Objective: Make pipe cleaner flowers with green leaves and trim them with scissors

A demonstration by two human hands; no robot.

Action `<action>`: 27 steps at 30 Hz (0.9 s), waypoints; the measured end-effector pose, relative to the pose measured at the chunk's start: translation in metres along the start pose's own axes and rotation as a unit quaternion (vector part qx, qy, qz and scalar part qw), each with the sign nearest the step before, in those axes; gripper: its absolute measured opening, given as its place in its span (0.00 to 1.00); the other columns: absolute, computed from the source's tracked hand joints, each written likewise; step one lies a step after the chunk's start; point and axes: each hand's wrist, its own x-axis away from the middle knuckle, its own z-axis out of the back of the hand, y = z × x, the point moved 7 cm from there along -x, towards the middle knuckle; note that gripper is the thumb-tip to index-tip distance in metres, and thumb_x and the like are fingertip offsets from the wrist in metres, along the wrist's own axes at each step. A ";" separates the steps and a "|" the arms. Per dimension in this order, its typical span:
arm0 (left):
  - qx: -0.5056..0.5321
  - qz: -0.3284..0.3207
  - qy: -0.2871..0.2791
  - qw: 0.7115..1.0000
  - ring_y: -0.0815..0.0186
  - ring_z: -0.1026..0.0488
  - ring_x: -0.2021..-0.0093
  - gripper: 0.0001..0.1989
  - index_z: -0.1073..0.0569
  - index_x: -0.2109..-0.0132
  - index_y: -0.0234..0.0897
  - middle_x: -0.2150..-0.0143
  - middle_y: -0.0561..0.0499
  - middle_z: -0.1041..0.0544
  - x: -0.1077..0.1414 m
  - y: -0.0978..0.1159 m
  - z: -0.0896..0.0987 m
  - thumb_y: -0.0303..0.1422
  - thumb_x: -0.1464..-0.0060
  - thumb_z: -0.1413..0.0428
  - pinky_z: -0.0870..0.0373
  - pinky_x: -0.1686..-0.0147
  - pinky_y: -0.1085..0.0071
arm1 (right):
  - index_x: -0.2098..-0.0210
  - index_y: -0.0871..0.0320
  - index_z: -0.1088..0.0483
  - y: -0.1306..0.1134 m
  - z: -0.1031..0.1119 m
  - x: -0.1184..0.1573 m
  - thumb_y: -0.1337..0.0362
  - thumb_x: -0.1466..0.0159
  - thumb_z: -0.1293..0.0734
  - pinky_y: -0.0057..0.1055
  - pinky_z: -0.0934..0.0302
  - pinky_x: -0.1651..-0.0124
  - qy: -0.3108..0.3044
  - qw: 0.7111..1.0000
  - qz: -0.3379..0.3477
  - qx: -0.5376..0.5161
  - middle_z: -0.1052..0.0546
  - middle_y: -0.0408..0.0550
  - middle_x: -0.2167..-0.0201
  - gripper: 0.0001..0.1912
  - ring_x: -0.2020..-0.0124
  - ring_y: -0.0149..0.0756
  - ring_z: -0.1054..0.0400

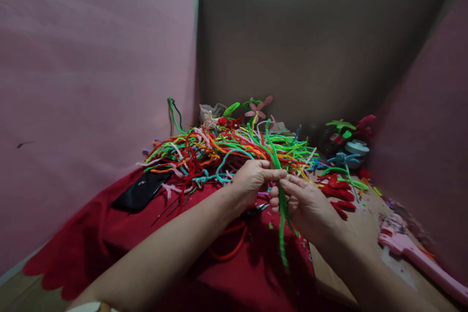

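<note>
A small bunch of green pipe cleaners (282,234) is held upright between my two hands, its ends sticking out above and below. My left hand (253,178) pinches it from the left with thumb and index finger. On the other side my right hand (305,200) grips the same bunch, fingers curled, just below the left fingertips. Behind both hands lies a big tangled heap of multicoloured pipe cleaners (215,146). A pair of scissors or pliers (258,211), partly hidden by my left forearm, rests below on the red cloth (139,243).
A black phone (142,191) lies at left on the cloth. To the right are red pipe-cleaner pieces (338,190), a blue pipe-cleaner flower (343,158) and a pink glue gun (405,243). A pink flower (256,108) stands behind the heap. Walls enclose the table's back and sides.
</note>
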 end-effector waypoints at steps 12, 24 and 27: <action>-0.035 -0.048 0.070 0.996 0.81 0.46 0.87 0.18 0.39 0.82 0.33 0.87 0.61 0.42 0.000 0.016 0.007 0.33 0.67 0.35 0.48 0.86 0.80 | 0.73 0.58 0.37 0.001 0.013 0.003 0.63 0.49 0.31 0.19 0.66 0.86 0.044 0.998 -0.007 0.044 0.37 0.34 0.87 0.10 0.90 0.18 0.57; 0.003 -0.105 0.127 0.986 0.79 0.43 0.86 0.19 0.40 0.84 0.33 0.87 0.60 0.41 0.004 0.016 0.003 0.33 0.68 0.35 0.46 0.84 0.79 | 0.75 0.61 0.31 -0.018 0.008 0.018 0.57 0.46 0.34 0.25 0.62 0.82 0.111 0.946 0.123 0.277 0.45 0.36 0.87 0.11 0.84 0.23 0.56; 0.003 -0.108 0.141 0.984 0.77 0.40 0.84 0.18 0.39 0.83 0.33 0.85 0.59 0.38 0.005 0.015 0.004 0.34 0.68 0.35 0.41 0.81 0.77 | 0.78 0.60 0.31 -0.024 0.006 0.020 0.58 0.45 0.35 0.26 0.62 0.81 0.120 0.929 0.150 0.318 0.44 0.37 0.86 0.12 0.83 0.24 0.56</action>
